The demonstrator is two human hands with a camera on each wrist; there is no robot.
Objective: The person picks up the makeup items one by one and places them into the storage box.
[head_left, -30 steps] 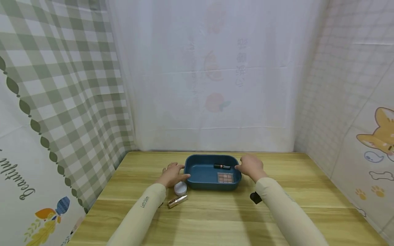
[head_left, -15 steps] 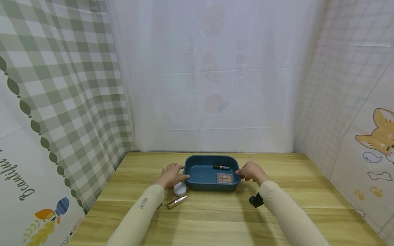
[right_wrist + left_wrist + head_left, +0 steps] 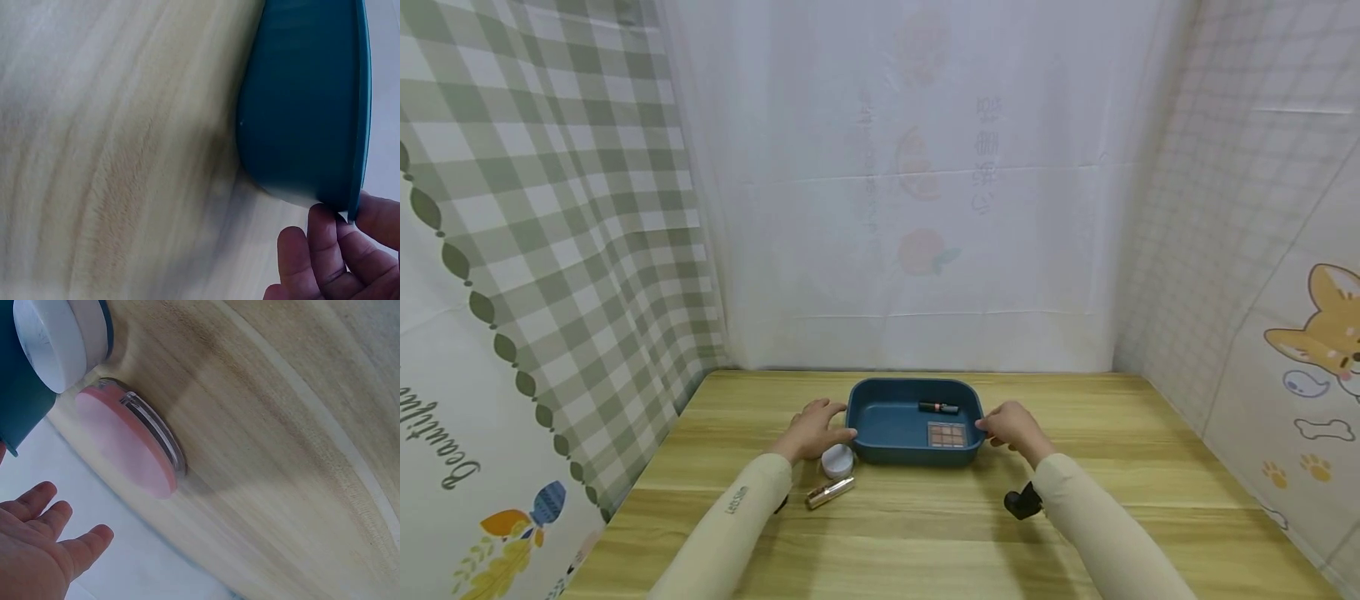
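A dark blue rectangular tray [image 3: 891,456] stands on the table between the two hands. Inside lie a slim dark cosmetic tube [image 3: 938,407] with a pinkish band and an eyeshadow palette [image 3: 947,434]. At the tray's right end, my right hand [image 3: 1015,427] pinches the rim, thumb on top and fingers beneath, as the right wrist view shows. My left hand [image 3: 811,430] is at the left end, thumb at the rim and the other fingers spread. Below it sit a round white-lidded jar [image 3: 837,461] and a shiny rose-gold lipstick tube [image 3: 830,493]. The left wrist view also shows a pink round compact [image 3: 128,440].
The wooden table [image 3: 910,533] meets a white curtain [image 3: 917,250] at the back. A checked green cloth [image 3: 625,208] hangs on the left, a printed white one [image 3: 1285,333] on the right. A black wrist device [image 3: 1023,502] hangs under the right sleeve.
My right hand has lowered slightly and its fingers have turned downward at the tray's right rim. The left hand and tray are nearly where they were, shifted a touch left.
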